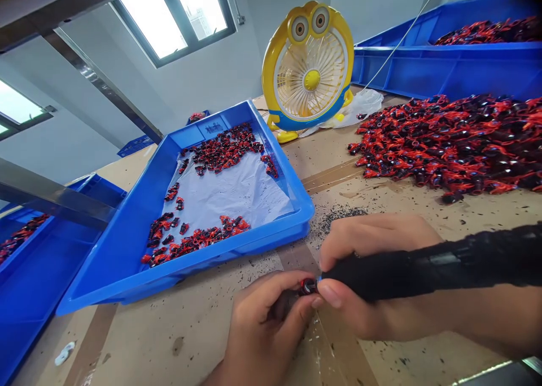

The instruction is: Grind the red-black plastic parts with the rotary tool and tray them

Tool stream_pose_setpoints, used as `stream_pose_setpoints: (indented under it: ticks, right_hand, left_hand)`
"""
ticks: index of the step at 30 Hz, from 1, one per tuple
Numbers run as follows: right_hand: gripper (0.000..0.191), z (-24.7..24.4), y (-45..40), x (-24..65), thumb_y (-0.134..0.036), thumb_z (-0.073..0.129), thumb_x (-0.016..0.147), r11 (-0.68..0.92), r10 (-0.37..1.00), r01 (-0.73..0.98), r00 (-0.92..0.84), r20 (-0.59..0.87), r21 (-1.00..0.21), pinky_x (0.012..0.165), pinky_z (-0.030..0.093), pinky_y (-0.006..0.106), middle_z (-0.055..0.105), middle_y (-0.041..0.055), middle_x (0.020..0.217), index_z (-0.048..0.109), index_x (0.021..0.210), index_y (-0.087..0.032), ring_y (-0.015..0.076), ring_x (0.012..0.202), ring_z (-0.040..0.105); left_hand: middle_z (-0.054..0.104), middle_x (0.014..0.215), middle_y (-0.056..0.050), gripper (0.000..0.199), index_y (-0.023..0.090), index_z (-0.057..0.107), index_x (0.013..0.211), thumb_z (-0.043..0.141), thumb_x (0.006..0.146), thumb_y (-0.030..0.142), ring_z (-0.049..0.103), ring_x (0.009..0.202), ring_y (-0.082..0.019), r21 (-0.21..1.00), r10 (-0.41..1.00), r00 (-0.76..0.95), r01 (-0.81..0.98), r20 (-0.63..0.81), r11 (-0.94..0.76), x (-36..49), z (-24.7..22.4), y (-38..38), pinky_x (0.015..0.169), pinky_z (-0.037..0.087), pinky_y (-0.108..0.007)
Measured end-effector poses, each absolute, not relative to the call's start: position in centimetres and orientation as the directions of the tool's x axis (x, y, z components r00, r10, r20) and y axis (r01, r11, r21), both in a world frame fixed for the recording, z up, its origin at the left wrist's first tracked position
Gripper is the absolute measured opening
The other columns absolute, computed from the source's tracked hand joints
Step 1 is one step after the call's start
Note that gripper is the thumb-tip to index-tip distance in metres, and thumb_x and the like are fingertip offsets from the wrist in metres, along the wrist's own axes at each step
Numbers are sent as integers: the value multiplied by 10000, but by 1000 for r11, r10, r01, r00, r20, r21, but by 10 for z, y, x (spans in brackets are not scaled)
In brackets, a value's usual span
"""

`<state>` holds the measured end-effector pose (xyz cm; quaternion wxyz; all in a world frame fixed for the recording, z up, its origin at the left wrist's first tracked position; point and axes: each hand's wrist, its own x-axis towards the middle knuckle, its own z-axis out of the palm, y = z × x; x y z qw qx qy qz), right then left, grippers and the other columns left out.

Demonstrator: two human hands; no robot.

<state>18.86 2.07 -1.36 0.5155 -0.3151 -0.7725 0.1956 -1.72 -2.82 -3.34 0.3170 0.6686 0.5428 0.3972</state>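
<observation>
Between thumb and fingers, my left hand (269, 318) pinches a small red and black plastic piece (309, 286) just above the table. My right hand (359, 312) is wrapped round a thick black handheld tool (381, 273), whose covered body runs off to the right edge. The tool's tip meets or nearly touches the piece, and my fingertips partly hide that spot. Similar red and black pieces form a large pile (449, 143) beyond my right hand. More of them lie in a blue tray (165, 281) lined with white sheeting, ahead and to the left.
A yellow and blue fan (312, 80) with big eyes stands behind the tray. Blue bins (432, 70) holding more pieces are at the back right, and another blue bin (25, 307) is at the left. Dark crumbs (339, 216) litter the taped cardboard tabletop. A metal post (55, 191) crosses the left side.
</observation>
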Motion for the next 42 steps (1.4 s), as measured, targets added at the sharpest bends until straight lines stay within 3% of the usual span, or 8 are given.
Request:
stream_pose_setpoints:
  ticks: [9, 16, 19, 22, 25, 31, 42]
  right_hand:
    - [100, -11, 18, 186, -283, 653, 859, 705, 709, 293, -249, 660, -646, 511, 357, 229, 568, -110, 629, 585, 798, -242, 40, 522, 496]
    - [137, -6, 19, 196, -374, 665, 910, 682, 728, 362, -258, 635, -636, 472, 355, 221, 597, -103, 612, 611, 846, -266, 53, 489, 515]
    - [156, -1, 18, 197, -363, 631, 912, 694, 714, 352, -221, 664, -628, 438, 315, 229, 564, -97, 568, 588, 804, -258, 56, 443, 466]
    - [166, 6, 19, 198, -320, 611, 894, 709, 694, 342, -183, 696, -617, 390, 258, 197, 519, -100, 527, 570, 757, -237, 34, 401, 404]
    - [147, 11, 20, 199, -279, 606, 878, 722, 683, 347, -223, 695, -599, 388, 299, 140, 546, -98, 531, 582, 745, -223, 15, 405, 451]
    - [147, 2, 19, 198, -331, 626, 887, 706, 698, 336, -184, 692, -623, 444, 280, 226, 520, -94, 561, 584, 779, -241, 51, 448, 419]
    - [131, -6, 18, 194, -335, 613, 906, 710, 695, 347, -207, 688, -613, 498, 318, 243, 536, -95, 602, 578, 817, -246, 59, 492, 438]
  left_hand:
    - [880, 873, 13, 106, 283, 895, 954, 801, 918, 250, 793, 752, -164, 847, 970, 93, 475, 223, -240, -16, -33, -28, 764, 629, -217]
    - [856, 792, 31, 68, 280, 891, 919, 841, 874, 271, 727, 633, -136, 876, 991, 49, 464, 122, -131, -16, -32, -27, 618, 571, -181]
    - [859, 799, 33, 67, 280, 889, 896, 856, 844, 254, 745, 660, -139, 890, 993, 29, 441, 115, -116, -16, -33, -28, 646, 582, -177]
    - [860, 797, 42, 78, 288, 887, 883, 868, 823, 243, 744, 651, -129, 904, 994, 8, 415, 110, -103, -15, -33, -27, 658, 584, -168]
    - [857, 789, 43, 82, 288, 886, 879, 886, 805, 253, 718, 616, -118, 915, 997, 3, 395, 81, -76, -14, -34, -27, 620, 570, -159]
    - [861, 804, 38, 102, 286, 892, 912, 878, 817, 253, 769, 688, -131, 933, 1000, 8, 360, 19, -20, -14, -32, -28, 682, 604, -152]
    - [871, 817, 29, 130, 280, 899, 932, 883, 814, 226, 789, 701, -130, 932, 997, 33, 355, 64, -72, -15, -33, -27, 691, 606, -144]
